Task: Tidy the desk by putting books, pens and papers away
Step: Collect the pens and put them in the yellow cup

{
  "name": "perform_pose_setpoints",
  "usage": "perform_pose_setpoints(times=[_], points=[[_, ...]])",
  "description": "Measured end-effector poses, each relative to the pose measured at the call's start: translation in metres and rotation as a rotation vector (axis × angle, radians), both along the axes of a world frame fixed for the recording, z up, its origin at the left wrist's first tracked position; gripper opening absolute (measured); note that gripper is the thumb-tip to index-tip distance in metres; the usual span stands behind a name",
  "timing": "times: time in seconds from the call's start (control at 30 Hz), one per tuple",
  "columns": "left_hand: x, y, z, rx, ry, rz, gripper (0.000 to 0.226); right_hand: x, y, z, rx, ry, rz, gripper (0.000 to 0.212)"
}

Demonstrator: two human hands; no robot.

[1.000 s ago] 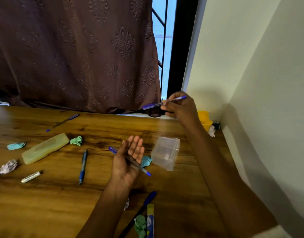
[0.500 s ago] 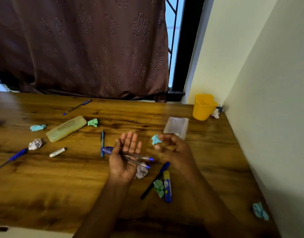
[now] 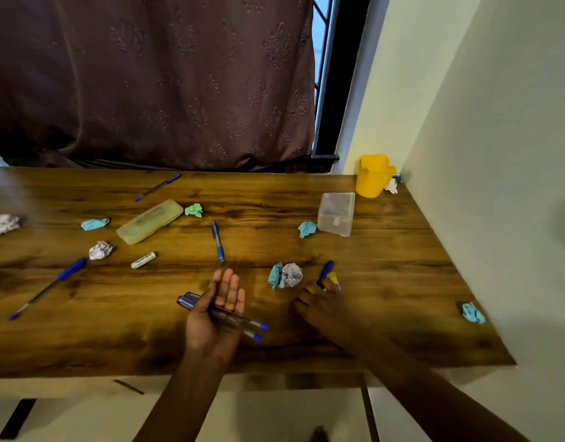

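My left hand (image 3: 220,314) lies palm up above the wooden desk's (image 3: 402,282) front part, fingers straight. My thumb holds two blue-capped pens (image 3: 243,323) across the palm. My right hand (image 3: 319,306) is down on the desk to the right. Its curled fingertips are on the near end of a blue pen (image 3: 326,269), which lies beside a yellow and blue marker (image 3: 334,278). More pens lie loose at the centre (image 3: 218,240), far back (image 3: 158,187) and left (image 3: 48,287). Crumpled papers (image 3: 286,275) sit just left of my right hand.
A yellow cup (image 3: 372,177) stands in the back right corner with a clear plastic box (image 3: 337,215) in front of it. A yellowish pencil case (image 3: 149,221), a small white tube (image 3: 143,260) and several paper balls (image 3: 100,249) are scattered about. A wall runs along the right.
My right hand brought a second pen down into my left palm, then moved right and down onto the blue pen on the desk. The view has pulled back from the desk.
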State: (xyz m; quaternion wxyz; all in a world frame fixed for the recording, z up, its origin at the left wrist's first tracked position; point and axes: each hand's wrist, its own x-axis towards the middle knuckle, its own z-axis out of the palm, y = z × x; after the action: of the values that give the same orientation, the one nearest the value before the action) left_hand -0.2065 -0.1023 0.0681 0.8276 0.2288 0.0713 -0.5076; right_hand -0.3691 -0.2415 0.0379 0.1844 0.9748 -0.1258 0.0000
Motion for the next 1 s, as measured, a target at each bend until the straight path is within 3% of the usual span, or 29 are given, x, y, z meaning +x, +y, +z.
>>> perform_pose_setpoints(times=[0.1, 0.2, 0.3, 0.43, 0.53, 0.6, 0.77, 0.93, 1.0], points=[[-0.006, 0.02, 0.01, 0.081, 0.0, -0.022, 0.029, -0.005, -0.002, 0.008, -0.063, 0.041, 0.091, 0.025], [-0.006, 0.041, 0.014, 0.116, -0.016, -0.052, 0.029, -0.005, 0.007, 0.023, -0.088, 0.009, 0.154, 0.026], [-0.004, 0.058, 0.016, 0.149, -0.035, -0.088, 0.03, -0.002, 0.023, 0.034, -0.026, -0.155, 0.176, 0.02], [0.0, 0.078, 0.02, 0.148, -0.066, -0.12, 0.033, 0.004, 0.062, 0.053, 0.076, -0.551, 0.061, 0.021], [0.004, 0.091, 0.023, 0.146, -0.074, -0.123, 0.037, 0.014, 0.112, 0.063, 0.47, -1.035, -0.094, 0.015], [0.007, 0.095, 0.023, 0.139, -0.067, -0.113, 0.045, 0.024, 0.142, 0.065, 0.715, -1.207, -0.125, 0.014], [0.019, 0.099, 0.023, 0.092, -0.077, -0.056, 0.067, 0.052, 0.178, 0.044, 1.024, -1.123, -0.135, 0.013], [0.042, 0.089, 0.023, 0.093, -0.061, 0.009, 0.036, 0.066, 0.164, 0.044, 1.326, -0.942, -0.122, 0.023], [0.054, 0.084, 0.019, 0.095, -0.035, 0.059, 0.029, 0.077, 0.149, 0.056, 1.396, -0.966, -0.14, 0.02]])
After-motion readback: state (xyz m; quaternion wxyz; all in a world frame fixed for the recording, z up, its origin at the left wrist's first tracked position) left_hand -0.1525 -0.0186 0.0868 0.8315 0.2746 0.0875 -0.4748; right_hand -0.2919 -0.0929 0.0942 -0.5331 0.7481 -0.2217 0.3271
